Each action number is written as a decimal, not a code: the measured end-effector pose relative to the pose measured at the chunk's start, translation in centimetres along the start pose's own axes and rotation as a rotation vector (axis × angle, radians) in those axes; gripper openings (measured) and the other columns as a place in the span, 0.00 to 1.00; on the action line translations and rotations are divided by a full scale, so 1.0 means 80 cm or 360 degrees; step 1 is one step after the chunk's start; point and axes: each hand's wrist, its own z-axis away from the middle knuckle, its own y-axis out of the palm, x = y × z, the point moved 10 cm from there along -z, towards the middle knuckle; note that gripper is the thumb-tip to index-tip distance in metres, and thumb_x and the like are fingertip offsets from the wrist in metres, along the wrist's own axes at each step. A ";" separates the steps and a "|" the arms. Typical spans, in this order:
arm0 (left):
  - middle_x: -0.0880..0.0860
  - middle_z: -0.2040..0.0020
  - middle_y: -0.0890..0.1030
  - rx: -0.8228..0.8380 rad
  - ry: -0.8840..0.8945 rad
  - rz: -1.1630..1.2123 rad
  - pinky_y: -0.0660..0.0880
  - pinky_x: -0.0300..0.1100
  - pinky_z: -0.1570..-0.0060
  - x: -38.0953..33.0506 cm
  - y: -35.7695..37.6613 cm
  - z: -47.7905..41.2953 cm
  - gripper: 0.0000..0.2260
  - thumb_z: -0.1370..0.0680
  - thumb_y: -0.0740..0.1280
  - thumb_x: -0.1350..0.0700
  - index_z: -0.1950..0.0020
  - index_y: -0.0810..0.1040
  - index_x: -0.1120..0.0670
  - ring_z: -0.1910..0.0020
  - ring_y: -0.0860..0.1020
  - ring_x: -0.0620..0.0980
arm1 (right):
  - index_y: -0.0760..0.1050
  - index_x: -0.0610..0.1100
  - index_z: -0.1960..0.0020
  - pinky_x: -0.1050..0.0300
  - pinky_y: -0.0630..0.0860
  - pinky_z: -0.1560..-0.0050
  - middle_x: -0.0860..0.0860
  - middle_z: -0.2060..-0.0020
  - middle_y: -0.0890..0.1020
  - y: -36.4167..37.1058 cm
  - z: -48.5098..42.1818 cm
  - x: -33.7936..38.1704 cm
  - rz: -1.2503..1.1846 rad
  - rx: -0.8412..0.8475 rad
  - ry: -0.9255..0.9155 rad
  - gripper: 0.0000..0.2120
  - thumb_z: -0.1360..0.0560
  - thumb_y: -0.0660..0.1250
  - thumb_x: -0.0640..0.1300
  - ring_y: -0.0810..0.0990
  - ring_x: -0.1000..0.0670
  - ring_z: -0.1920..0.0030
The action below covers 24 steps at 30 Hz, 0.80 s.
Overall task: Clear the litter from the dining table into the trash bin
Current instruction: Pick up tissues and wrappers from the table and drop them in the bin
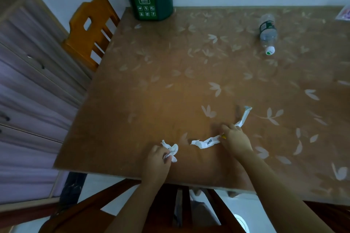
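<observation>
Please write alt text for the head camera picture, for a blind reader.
A left hand grips a crumpled tissue and a right hand pinches a long white paper wrapper on a brown leaf-patterned table. Farther away, a plastic bottle lies on its side at the right, and a green trash bin stands at the far left corner.

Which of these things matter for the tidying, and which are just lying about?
For the job: crumpled tissue in the left hand, white wrapper gripped by the right hand, lying bottle, green trash bin, table.
Just there: orange chair, drawers.
</observation>
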 end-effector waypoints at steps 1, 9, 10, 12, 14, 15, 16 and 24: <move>0.49 0.55 0.75 -0.0018 -0.0014 0.0023 0.70 0.37 0.65 0.000 -0.007 0.000 0.02 0.28 0.67 0.61 0.60 0.77 0.57 0.62 0.76 0.46 | 0.72 0.40 0.49 0.51 0.71 0.56 0.45 0.48 0.75 0.002 0.000 -0.001 -0.0030 0.0007 -0.0002 0.08 0.25 0.61 0.43 0.71 0.42 0.47; 0.49 0.59 0.75 -0.0103 0.0097 0.0135 0.71 0.36 0.64 -0.024 -0.049 0.026 0.03 0.28 0.67 0.61 0.61 0.76 0.56 0.63 0.76 0.47 | 0.72 0.38 0.63 0.56 0.65 0.64 0.47 0.65 0.72 0.001 0.031 0.008 -0.0309 -0.0102 -0.0075 0.05 0.29 0.66 0.37 0.74 0.41 0.60; 0.49 0.59 0.75 -0.0102 0.0130 0.0144 0.71 0.38 0.64 -0.027 -0.053 0.033 0.04 0.28 0.68 0.61 0.62 0.76 0.55 0.63 0.76 0.47 | 0.70 0.39 0.66 0.56 0.65 0.65 0.47 0.66 0.72 0.003 0.036 0.008 -0.0346 -0.0096 -0.0073 0.08 0.30 0.67 0.36 0.74 0.42 0.62; 0.48 0.60 0.75 -0.0116 0.0218 0.0150 0.72 0.40 0.65 -0.036 -0.068 0.045 0.04 0.27 0.68 0.61 0.62 0.75 0.54 0.64 0.75 0.47 | 0.66 0.45 0.69 0.56 0.65 0.66 0.49 0.69 0.71 0.004 0.049 0.012 -0.0424 -0.0095 -0.0041 0.13 0.31 0.67 0.36 0.72 0.46 0.67; 0.48 0.60 0.74 -0.0173 0.0302 0.0182 0.74 0.43 0.66 -0.043 -0.091 0.055 0.05 0.27 0.68 0.61 0.61 0.75 0.54 0.64 0.76 0.47 | 0.63 0.47 0.70 0.55 0.65 0.68 0.50 0.70 0.71 0.003 0.056 0.022 -0.0461 -0.0107 0.0000 0.15 0.31 0.65 0.36 0.72 0.47 0.69; 0.47 0.59 0.74 -0.0213 0.0321 0.0197 0.75 0.45 0.66 -0.044 -0.104 0.059 0.04 0.27 0.68 0.61 0.61 0.75 0.54 0.65 0.76 0.47 | 0.64 0.46 0.69 0.56 0.65 0.69 0.50 0.70 0.71 0.001 0.058 0.029 -0.0471 -0.0114 0.0004 0.14 0.30 0.65 0.36 0.72 0.48 0.69; 0.47 0.59 0.74 -0.0257 0.0326 0.0211 0.76 0.47 0.66 -0.042 -0.117 0.061 0.04 0.27 0.68 0.61 0.60 0.76 0.54 0.64 0.76 0.46 | 0.66 0.44 0.68 0.56 0.65 0.69 0.49 0.69 0.72 -0.003 0.060 0.040 -0.0483 -0.0134 -0.0010 0.11 0.30 0.66 0.36 0.71 0.48 0.69; 0.44 0.59 0.73 -0.0591 0.0339 0.0229 0.75 0.36 0.64 0.002 -0.235 0.100 0.03 0.27 0.68 0.62 0.58 0.76 0.55 0.62 0.74 0.42 | 0.72 0.39 0.65 0.58 0.68 0.68 0.45 0.67 0.76 -0.033 0.073 0.201 -0.0529 -0.0284 -0.0393 0.06 0.31 0.67 0.36 0.74 0.47 0.66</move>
